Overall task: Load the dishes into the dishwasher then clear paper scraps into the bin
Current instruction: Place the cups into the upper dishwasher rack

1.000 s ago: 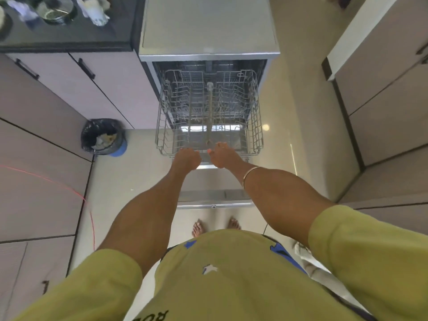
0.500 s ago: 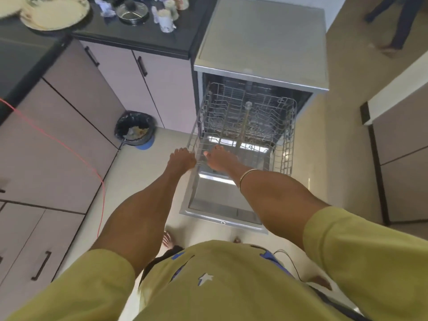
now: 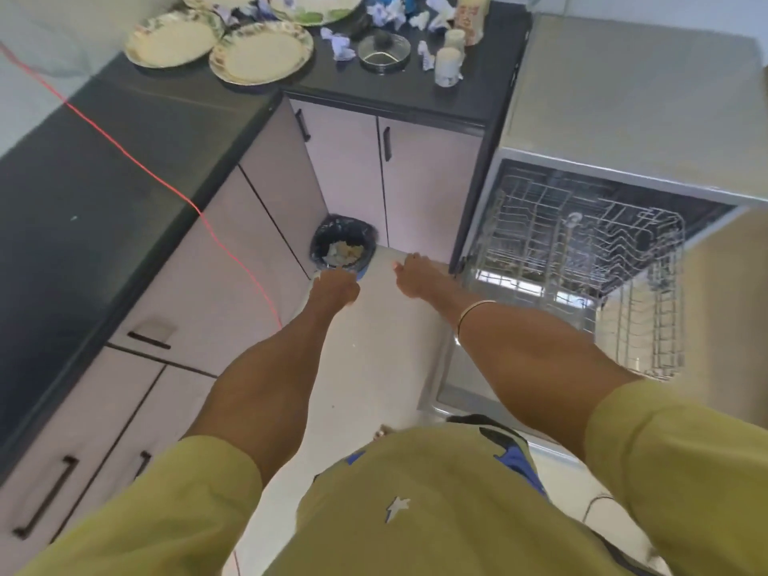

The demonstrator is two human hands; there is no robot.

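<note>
Both arms reach straight out and down from yellow sleeves, roughly parallel, over the pale floor. The left hand (image 3: 334, 288) hangs just at the near rim of the lined bin (image 3: 343, 248), seen from the back; its fingers look loosely curled under and hold nothing that shows, though motion blur leaves their exact lie unclear. The right hand (image 3: 413, 274), with a thin bangle (image 3: 476, 311) at the wrist, is stretched forward beside the left corner of the dishwasher (image 3: 623, 130), fingers loosely extended and held close together, gripping nothing.

The dishwasher stands open, its door dropped flat, and the empty wire rack (image 3: 582, 251) is pulled out over the door, well apart from both hands. The bin sits on the floor in the corner where the two cabinet runs meet, with scraps already inside.

The dishes wait on the black desk: three floral plates (image 3: 262, 54) toward its far left corner, a glass lid (image 3: 384, 47) and white cups (image 3: 448, 64) nearer the dishwasher. Crumpled paper scraps (image 3: 341, 44) lie scattered among them. A red cord (image 3: 137, 160) runs slantwise across the desk's nearer stretch.
</note>
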